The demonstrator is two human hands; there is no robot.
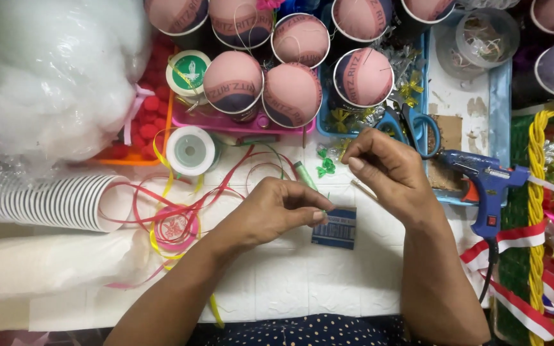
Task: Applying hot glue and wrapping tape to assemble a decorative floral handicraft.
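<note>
My left hand (276,210) pinches a thin green stick-like piece (306,180) at its lower end, over the white table (290,282). My right hand (386,172) is raised a little to the right, thumb and forefinger pinched together near its upper end; what it holds is too small to make out, perhaps a fine thread. A small dark blue packet (335,229) lies flat just under my left fingertips. Small green bows (326,166) lie beside my right hand.
Several cups capped with pink domes (290,94) stand at the back. A blue glue gun (482,182) and blue scissors (411,125) rest on the right. Stacked paper cups (46,202), tangled red and yellow ribbon (174,211), ribbon spools (190,150) and a plastic bag of white stuffing (46,77) crowd the left.
</note>
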